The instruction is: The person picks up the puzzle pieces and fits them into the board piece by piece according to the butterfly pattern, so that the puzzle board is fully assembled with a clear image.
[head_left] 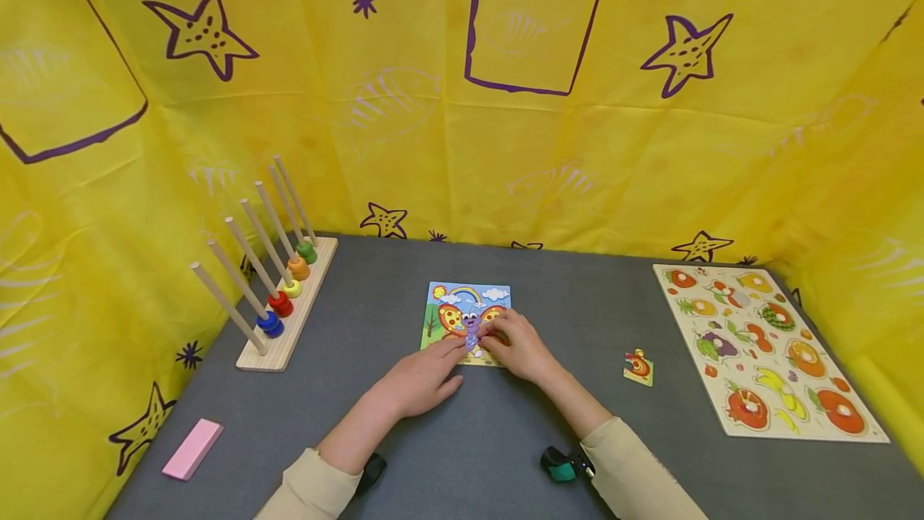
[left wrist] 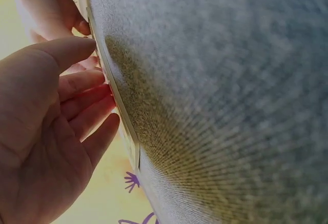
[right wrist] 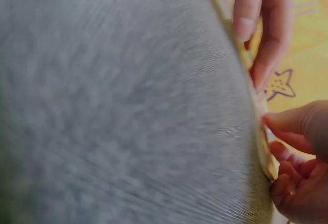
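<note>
A butterfly jigsaw puzzle (head_left: 435,327) in a square tray lies flat mid-table. My left hand (head_left: 422,379) rests its extended fingertips on the lower middle of the picture, by the purple butterfly's body. From the right side, my right hand (head_left: 523,347) bends its thumb and fingers over the lower right part and appears to pinch a puzzle piece there, mostly hidden under the fingers. In the left wrist view the left fingers (left wrist: 77,88) lie along the tray's edge. A loose puzzle piece (head_left: 638,367) with an orange-red wing pattern lies right of the tray.
A wooden peg stand (head_left: 301,303) with coloured rings on its rods stands at the left. A pink block (head_left: 192,449) lies at the front left. On the right is a fruit puzzle board (head_left: 743,359). Yellow printed cloth (head_left: 433,143) walls the table's back and sides.
</note>
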{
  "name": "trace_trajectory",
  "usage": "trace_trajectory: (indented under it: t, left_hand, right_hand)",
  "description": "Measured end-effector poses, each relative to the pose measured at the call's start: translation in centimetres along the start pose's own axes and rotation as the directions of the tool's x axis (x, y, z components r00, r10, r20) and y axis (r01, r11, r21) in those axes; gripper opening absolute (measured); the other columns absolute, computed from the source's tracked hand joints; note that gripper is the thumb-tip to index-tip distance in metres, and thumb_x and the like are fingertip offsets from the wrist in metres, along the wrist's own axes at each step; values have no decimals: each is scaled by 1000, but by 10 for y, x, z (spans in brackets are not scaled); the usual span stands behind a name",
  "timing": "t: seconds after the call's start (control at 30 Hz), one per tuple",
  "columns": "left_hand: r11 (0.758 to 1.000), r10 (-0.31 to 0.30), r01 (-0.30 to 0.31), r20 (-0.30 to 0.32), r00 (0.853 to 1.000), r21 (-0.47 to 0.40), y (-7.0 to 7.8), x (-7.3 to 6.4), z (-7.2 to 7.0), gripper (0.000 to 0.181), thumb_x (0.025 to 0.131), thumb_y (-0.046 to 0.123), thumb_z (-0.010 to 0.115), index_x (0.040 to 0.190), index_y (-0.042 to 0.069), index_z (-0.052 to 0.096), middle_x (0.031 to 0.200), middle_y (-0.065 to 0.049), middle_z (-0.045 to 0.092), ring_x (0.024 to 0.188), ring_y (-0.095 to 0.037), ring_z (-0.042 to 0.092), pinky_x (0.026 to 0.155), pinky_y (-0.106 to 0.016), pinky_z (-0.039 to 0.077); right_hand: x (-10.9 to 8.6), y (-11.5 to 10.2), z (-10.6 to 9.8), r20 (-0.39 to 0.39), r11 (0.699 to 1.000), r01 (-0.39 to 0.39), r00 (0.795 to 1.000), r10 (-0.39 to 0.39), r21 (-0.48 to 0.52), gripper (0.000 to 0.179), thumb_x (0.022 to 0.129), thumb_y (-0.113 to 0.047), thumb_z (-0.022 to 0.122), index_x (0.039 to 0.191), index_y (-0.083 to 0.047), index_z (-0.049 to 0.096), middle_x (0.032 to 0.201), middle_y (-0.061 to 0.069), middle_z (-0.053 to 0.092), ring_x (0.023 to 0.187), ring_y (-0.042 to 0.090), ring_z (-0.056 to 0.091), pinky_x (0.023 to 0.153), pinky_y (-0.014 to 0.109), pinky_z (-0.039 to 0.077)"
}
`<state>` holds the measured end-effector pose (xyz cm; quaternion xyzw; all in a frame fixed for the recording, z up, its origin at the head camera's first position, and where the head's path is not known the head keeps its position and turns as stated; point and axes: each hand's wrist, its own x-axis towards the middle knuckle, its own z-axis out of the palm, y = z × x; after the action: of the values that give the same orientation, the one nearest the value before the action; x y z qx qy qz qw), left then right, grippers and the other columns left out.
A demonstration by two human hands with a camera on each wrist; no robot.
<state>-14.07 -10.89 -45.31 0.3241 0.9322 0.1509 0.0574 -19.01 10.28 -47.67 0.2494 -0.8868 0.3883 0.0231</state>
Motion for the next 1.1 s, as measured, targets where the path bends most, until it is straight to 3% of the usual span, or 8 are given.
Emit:
trace_trajectory:
  t: [0.1, 0.27, 0.4, 0.5, 0.63, 0.77, 0.9, 1.1]
  left_hand:
    - [1000, -7, 7, 8, 1000, 4, 0, 0, 0, 50, 97, 25, 60, 141, 4, 50, 144, -12, 47, 133, -26, 44, 104, -44, 41]
    - [1000, 20, -20, 15, 1000, 14, -3, 1, 1, 52, 97, 26, 60, 143, 5, 49, 143, -12, 47, 131, -27, 43, 104, -44, 40]
    - [999, 29, -29, 17, 999, 26, -4, 2, 1, 52, 98, 28, 59, 144, 6, 48, 142, -11, 47, 130, -26, 44, 104, -43, 40]
    - [1000, 19, -19, 22, 1000, 13, -4, 3, 1, 52, 98, 29, 59, 144, 6, 49, 141, -10, 48, 130, -26, 44, 104, -43, 40]
    - [1000, 5, -5, 28, 1000, 3, -5, 3, 1, 52, 98, 30, 59, 144, 7, 49, 141, -10, 47, 130, -27, 44, 104, -44, 40]
    - [1000, -9, 9, 30, 1000, 3, -5, 3, 2, 53, 98, 30, 60, 144, 7, 49, 141, -10, 47, 130, -26, 44, 103, -45, 40]
    - [1000, -6, 5, 26, 1000, 6, -5, 3, 3, 52, 98, 29, 60, 144, 7, 49, 141, -10, 47, 130, -26, 44, 103, -45, 41]
    - [999, 35, -35, -5, 999, 2, -2, 2, 1, 50, 96, 23, 62, 141, 5, 51, 137, -11, 49, 126, -27, 46, 100, -45, 42]
  right_hand:
    - [-8, 5, -10, -21, 999, -50, 998, 51, 20, 12, 88, -11, 71, 98, -11, 77, 95, 2, 62, 88, 20, 53, 75, 36, 41]
    - [-34, 23, -39, -141, 988, -150, 978, 152, 25, 13, 88, -12, 72, 100, -15, 76, 98, 0, 64, 85, 17, 54, 74, 34, 43]
    - [-60, 40, -70, -231, 985, -165, 961, 152, -42, 15, 87, -11, 73, 102, -12, 75, 96, 2, 64, 75, 14, 52, 66, 29, 43]
    - [-81, 52, -95, -265, 978, -173, 955, 136, -121, 22, 85, -9, 75, 106, -6, 72, 96, 9, 64, 75, 19, 54, 67, 33, 43]
    - [-107, 63, -126, -239, 949, -255, 949, 207, -188, 36, 83, -13, 78, 113, 3, 66, 103, 19, 63, 88, 32, 56, 76, 45, 43]
    - [-124, 72, -144, -173, 907, -365, 927, 333, -212, 50, 82, -23, 79, 117, 8, 61, 108, 25, 62, 92, 34, 56, 78, 48, 44]
    - [-133, 79, -148, -136, 886, -408, 912, 387, -218, 52, 79, -26, 82, 113, 8, 63, 106, 24, 61, 89, 32, 56, 76, 44, 44]
    - [-131, 82, -144, -145, 886, -431, 900, 410, -169, 46, 78, -23, 83, 106, 5, 61, 93, 14, 61, 79, 22, 52, 67, 33, 42]
